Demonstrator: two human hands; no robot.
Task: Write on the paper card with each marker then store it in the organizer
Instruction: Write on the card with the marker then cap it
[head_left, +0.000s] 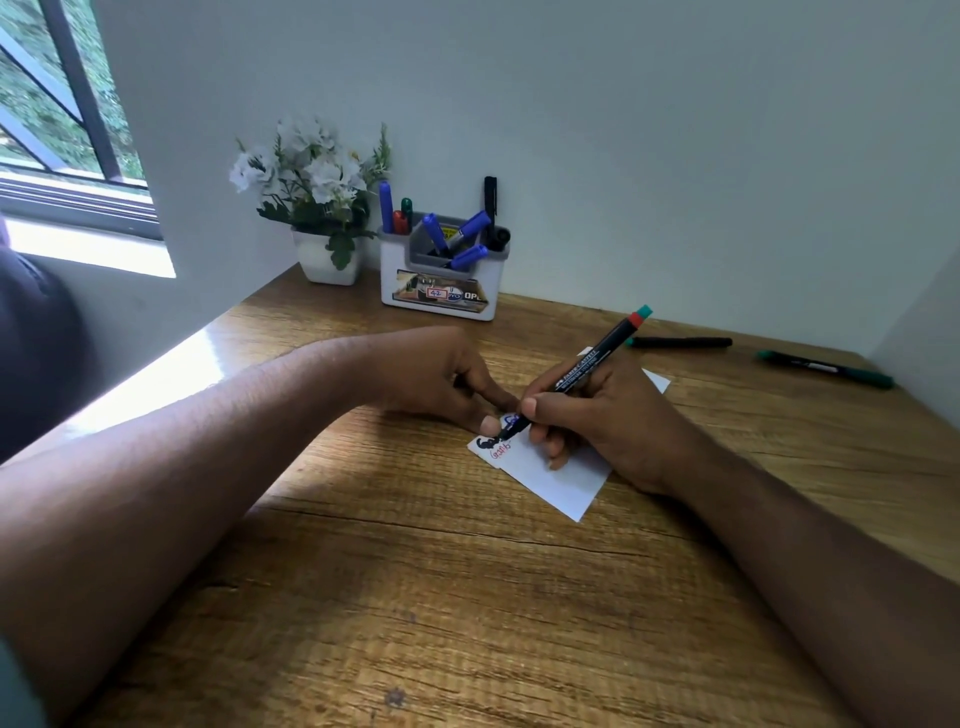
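- Paper card (558, 480) lies on the wooden desk (415, 597), well in front of the organizer (440, 291).
- Right hand (597, 415) grips a black marker (582, 371), fingers clamped round it, tip on the card.
- Left hand (441, 379) presses the card's edge, fingers curled.
- Organizer holds blue, red, green and black markers.
- Two markers (680, 342) (826, 369) lie right of the organizer.

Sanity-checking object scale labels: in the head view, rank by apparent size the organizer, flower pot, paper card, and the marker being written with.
1. Organizer
2. Paper card, partly under the hands
3. Marker in the right hand: long but thin
4. Flower pot, not counting the flowers; farther back, so unsure against the marker
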